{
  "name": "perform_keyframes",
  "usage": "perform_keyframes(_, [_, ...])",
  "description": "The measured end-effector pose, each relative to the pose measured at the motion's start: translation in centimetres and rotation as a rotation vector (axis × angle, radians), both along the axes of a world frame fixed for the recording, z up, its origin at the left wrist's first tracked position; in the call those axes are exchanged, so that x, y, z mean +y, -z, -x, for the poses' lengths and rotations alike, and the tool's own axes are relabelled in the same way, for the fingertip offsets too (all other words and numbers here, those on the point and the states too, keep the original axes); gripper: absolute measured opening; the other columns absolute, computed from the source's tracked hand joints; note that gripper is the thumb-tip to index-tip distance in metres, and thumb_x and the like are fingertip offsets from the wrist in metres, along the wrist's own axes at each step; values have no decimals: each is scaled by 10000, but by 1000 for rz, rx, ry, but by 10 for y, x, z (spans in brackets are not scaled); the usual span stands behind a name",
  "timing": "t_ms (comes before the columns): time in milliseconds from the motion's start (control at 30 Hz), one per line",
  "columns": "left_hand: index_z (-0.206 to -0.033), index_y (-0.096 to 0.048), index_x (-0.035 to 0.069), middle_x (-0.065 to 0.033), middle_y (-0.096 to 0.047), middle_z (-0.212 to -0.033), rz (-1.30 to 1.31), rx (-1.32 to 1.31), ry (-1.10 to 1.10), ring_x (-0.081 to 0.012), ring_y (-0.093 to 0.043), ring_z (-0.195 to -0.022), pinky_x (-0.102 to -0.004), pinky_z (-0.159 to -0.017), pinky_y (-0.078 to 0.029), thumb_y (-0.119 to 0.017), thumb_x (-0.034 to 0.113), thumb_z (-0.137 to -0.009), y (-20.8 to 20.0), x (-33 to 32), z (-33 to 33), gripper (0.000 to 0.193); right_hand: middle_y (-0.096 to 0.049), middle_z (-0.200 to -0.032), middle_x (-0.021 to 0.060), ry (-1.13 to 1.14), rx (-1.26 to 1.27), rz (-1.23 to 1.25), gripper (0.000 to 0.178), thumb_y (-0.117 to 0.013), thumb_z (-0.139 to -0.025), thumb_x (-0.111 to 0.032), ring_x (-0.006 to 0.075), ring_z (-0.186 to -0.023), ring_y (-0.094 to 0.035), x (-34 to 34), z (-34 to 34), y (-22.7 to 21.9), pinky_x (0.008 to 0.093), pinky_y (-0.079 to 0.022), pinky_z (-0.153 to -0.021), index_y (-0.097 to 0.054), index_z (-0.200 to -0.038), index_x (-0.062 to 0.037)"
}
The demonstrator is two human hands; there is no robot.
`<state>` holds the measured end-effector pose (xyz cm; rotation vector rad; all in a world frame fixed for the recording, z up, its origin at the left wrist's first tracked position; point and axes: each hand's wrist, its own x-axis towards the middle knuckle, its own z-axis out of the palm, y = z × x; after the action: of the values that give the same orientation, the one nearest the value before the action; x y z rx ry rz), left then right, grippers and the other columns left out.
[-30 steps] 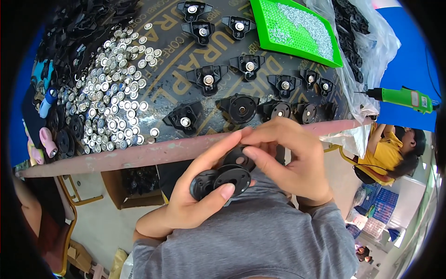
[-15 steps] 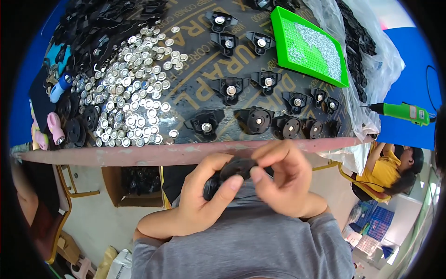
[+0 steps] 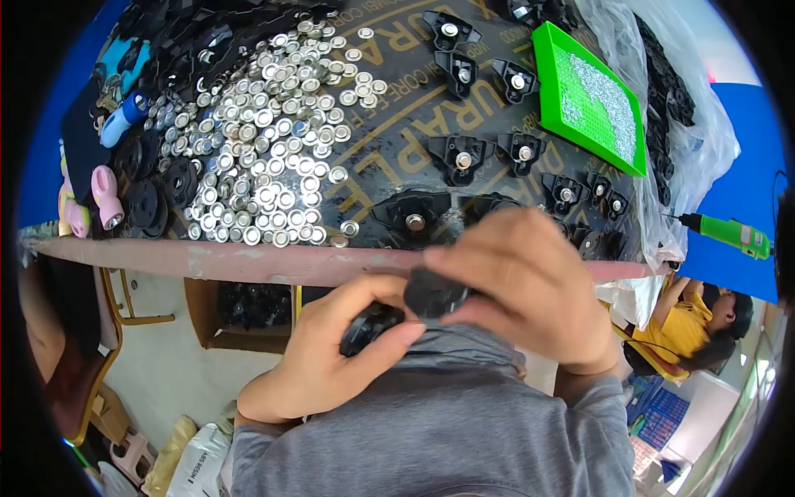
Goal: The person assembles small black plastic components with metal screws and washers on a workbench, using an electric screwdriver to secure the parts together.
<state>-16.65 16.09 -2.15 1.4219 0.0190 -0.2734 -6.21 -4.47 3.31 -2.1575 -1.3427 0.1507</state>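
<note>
Just in front of the table edge, my left hand (image 3: 323,356) is closed around a black plastic part (image 3: 368,329). My right hand (image 3: 534,290), smeared by motion, pinches a round black plastic disc (image 3: 432,294) between thumb and fingers. The disc is tilted and close to the left fingertips; whether it touches them I cannot tell. On the table beyond, black brackets with silver round caps stand in loose rows, among them one bracket (image 3: 411,213) near the edge. My right hand partly covers another bracket (image 3: 493,205). A pile of silver round caps (image 3: 257,153) spreads to the left.
A green tray (image 3: 550,79) of small metal pieces lies at the far right, with a green electric screwdriver (image 3: 733,235) nearer. Black discs (image 3: 147,205), a pink flashlight (image 3: 106,195) and a blue one (image 3: 122,122) are at left. A cardboard box (image 3: 236,338) stands below the table.
My right hand has drawn the black disc up off the part in my left hand and turned it. The whole view has shifted slightly, with the table things now further right.
</note>
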Motion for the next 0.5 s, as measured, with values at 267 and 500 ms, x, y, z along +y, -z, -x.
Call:
perform_keyframes(267, [-1114,-641,-7,-85,-693,-979,-66,16,33,-152,-676,-910,-279,-834,-509,-677,40,-894,7,25,9,227,-581,-1086,109,64,19,119,542,-776,-635,-19,325,-1013,-556,23,-25,15,413,-482,-867,-639,-1159,-33])
perform_keyframes(500, [-1054,-657,-22,-90,-694,-931,-46,52,24,-153,-648,-890,-281,-838,-489,-668,46,-873,3,24,3,193,-582,-1116,112,126,54,139,549,-775,-642,-1,336,-1043,-558,20,-19,18,429,-468,-891,-633,-1171,-40])
